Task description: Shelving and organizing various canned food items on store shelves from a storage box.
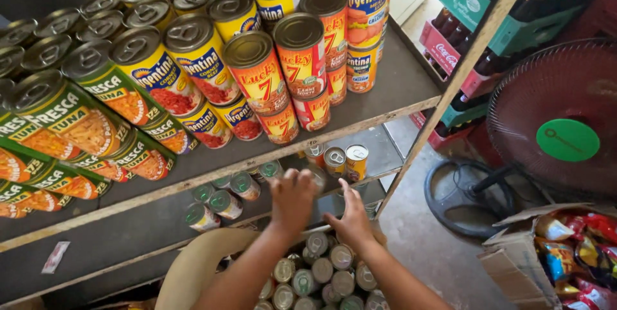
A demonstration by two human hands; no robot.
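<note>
Left fingers: we are curling them over a small can (316,177) on the lower shelf; the can is mostly hidden, so we cannot tell how firmly we are gripping it.
Left hand (292,199): we are reaching it out over the near edge of the lower shelf (128,236).
Right fingers: we are holding them loosely spread, gripping nothing.
Right hand (352,219): we are hovering it just right of the left hand, above the sack.
Sack (193,265): it is sitting near us, open and packed with upright small cans (321,270).
Shelved small cans (225,202): they are standing in a row left of our hands, with three more (335,159) just beyond the fingers.
Upper shelf (392,88): it is carrying stacked green, yellow and red cans (257,72).
Far right: a red fan (556,117) is standing beside crates of bottles (463,1) and a carton of snack packets (565,252).
</note>
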